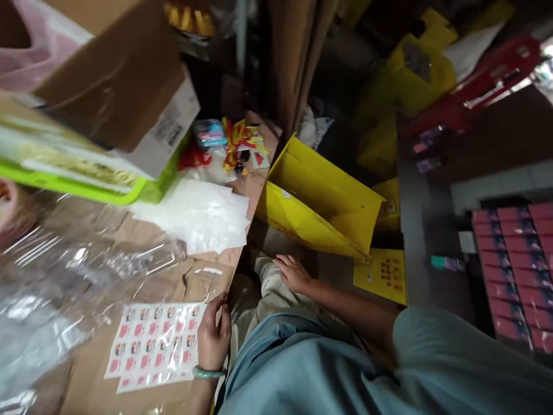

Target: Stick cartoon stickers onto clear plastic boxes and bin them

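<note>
In the head view, overlapping printed sticker sheets (158, 343) lie on the cardboard-covered table (88, 383); their visible rows look full, suggesting none peeled, though overall progress cannot be told. The left hand (215, 331) curls at their right edge, its grip unclear. The right hand (295, 273) rests, fingers loosely extended, on the trouser leg (270, 291), apparently empty.

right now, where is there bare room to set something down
Brown cardboard shows bare between the sticker sheets and the clear plastic, and, creased, between those sheets and the white sheets beyond the left hand. The dark surface at right looks bare between the turquoise packet and pink packets. Crowded: around the red-and-yellow bundle and the green tray.
</note>
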### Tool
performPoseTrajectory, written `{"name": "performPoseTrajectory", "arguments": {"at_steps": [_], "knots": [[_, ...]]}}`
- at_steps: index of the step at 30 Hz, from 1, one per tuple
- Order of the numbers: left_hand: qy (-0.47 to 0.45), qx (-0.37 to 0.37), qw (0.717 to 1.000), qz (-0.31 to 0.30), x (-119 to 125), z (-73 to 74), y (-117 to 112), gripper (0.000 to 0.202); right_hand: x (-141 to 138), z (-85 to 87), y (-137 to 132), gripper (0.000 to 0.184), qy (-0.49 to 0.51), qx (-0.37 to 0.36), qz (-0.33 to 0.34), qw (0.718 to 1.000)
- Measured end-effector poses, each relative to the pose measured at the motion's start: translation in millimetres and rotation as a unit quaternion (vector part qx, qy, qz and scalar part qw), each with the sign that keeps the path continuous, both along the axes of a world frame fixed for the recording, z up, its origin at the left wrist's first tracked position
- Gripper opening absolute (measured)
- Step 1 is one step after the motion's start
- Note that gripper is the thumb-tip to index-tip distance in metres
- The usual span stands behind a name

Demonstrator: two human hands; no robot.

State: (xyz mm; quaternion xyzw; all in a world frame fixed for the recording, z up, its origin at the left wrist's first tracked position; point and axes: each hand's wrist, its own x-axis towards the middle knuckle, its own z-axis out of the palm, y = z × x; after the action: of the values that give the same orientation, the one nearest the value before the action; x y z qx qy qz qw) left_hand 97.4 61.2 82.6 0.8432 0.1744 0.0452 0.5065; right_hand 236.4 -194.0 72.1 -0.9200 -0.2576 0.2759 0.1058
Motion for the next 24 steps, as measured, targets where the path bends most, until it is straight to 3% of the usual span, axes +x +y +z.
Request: {"name": "performPoseTrajectory", "arguments": {"at_steps": [4,7,11,14,16,18,21,24], "knots": [[-0.03,0.018,0.99,-0.134,66,6.5,-14,0.026,-6,4.8,-48,0.05,-0.012,0.005,-0.132,0.991],[-0.051,0.025,0.972,-0.229,135,16.8,-43,0.025,9,12.1,-83,0.051,-0.033,0.028,-0.211,0.976],[-0.059,0.014,0.948,-0.311,246,20.7,-104,0.024,65,20.4,-129,0.049,-0.08,0.089,-0.289,0.95],[-0.047,0.017,0.946,-0.32,334,6.2,-154,0.027,129,12.0,-170,0.048,-0.101,0.133,-0.355,0.92],[0.005,0.069,0.942,-0.329,392,-13.8,-185,0.031,173,-7.0,-199,0.047,-0.063,0.113,-0.389,0.912],[0.105,0.19,0.905,-0.365,445,-41.6,-212,0.037,211,-38.2,-227,0.046,-0.005,0.08,-0.405,0.911],[0.217,0.317,0.823,-0.419,513,-94.4,-240,0.045,251,-102.3,-257,0.042,0.077,0.047,-0.408,0.909],[0.275,0.359,0.773,-0.445,561,-155.2,-255,0.04,270,-174.5,-275,0.037,0.155,0.01,-0.411,0.898]]}}
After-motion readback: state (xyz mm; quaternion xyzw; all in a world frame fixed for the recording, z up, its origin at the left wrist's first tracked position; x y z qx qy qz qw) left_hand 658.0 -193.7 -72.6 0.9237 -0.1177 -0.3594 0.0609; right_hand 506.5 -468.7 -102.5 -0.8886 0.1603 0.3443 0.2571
